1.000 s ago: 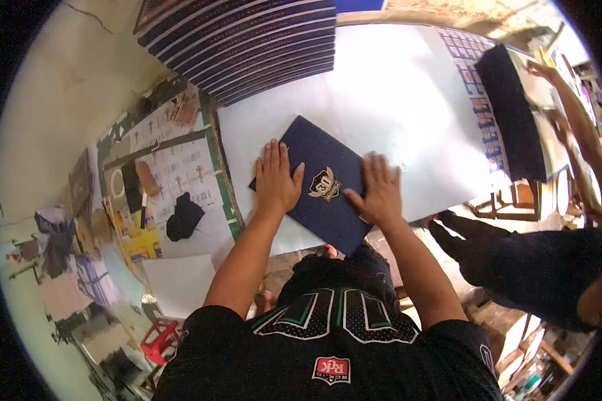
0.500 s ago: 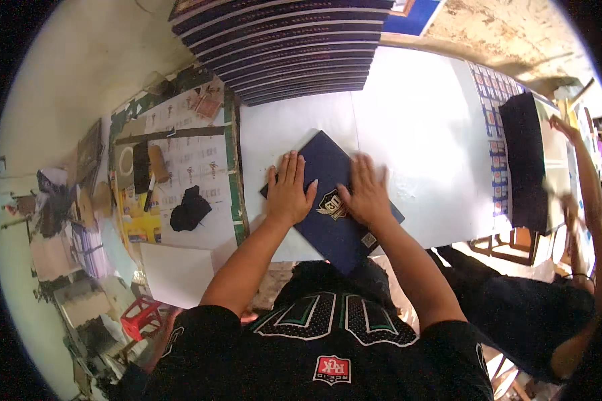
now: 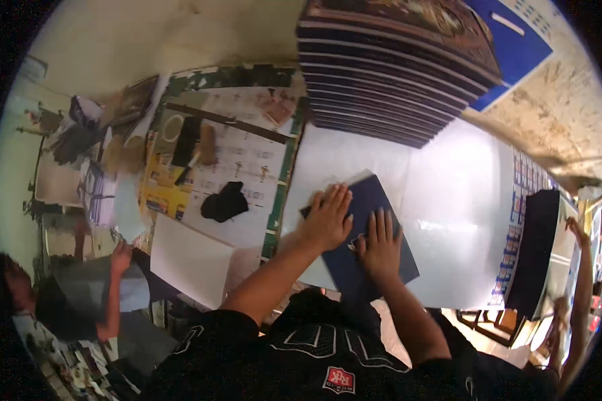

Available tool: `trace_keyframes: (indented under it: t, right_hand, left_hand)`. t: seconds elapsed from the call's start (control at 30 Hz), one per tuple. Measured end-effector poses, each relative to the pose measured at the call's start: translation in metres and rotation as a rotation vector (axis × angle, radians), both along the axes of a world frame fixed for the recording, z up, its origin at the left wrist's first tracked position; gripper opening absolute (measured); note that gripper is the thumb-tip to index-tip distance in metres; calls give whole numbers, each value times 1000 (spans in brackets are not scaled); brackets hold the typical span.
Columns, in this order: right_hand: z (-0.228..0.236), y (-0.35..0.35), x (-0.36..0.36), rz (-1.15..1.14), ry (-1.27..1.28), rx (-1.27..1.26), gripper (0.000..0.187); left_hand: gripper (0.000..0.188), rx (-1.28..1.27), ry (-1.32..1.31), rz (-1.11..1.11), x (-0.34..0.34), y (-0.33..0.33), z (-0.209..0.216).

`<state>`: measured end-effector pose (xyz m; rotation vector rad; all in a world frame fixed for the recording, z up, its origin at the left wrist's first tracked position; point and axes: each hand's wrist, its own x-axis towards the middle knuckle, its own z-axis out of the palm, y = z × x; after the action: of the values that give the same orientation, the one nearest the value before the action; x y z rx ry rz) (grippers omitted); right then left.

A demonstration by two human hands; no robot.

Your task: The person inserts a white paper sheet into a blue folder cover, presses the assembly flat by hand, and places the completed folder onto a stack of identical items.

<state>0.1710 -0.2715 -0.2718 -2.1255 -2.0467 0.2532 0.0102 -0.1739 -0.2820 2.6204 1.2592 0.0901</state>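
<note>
A dark blue hardcover book or folder lies closed and turned at an angle on the white tabletop, its lowest corner reaching past the near edge. Flat on its upper left part rests my left hand, fingers stretched out and pointing up to the right. My right hand presses on the middle of the cover with fingers extended. It hides most of the emblem there. Neither hand grips anything.
Beyond the book towers a stack of dark blue covers. To the left, a work board bears a black cloth, a brown roll and a dark strip. Co-workers' arms show at both sides; a black stack stands right.
The view has swung left, so the table contents sit farther right and a person appears at lower left. My right hand has slid over the cover's emblem, closer to my left.
</note>
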Motion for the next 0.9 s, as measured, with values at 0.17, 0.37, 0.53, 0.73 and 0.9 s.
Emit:
trace_keyframes:
  t: [0.17,0.37,0.53,0.73,0.9]
  right_hand:
    - [12,-82,-33,-63,-49,-60,63]
    - [25,-72,-59,-91,9,-190,93]
    - [15,-73,-93,18,-252,-290,104]
    - [32,-91,-90,94,-171,-342,86]
    - [104,-86,-86,104,-79,-284,80]
  left_hand:
    - [60,76,-90,4,1,-2,4]
    - [63,-19,-201,20,-7,2,-4]
    - [58,-159,-548,78,-30,10,25]
    - [50,-155,-942,112,-80,-47,78]
    - [46,-238,-1145,263,-115,-80,62]
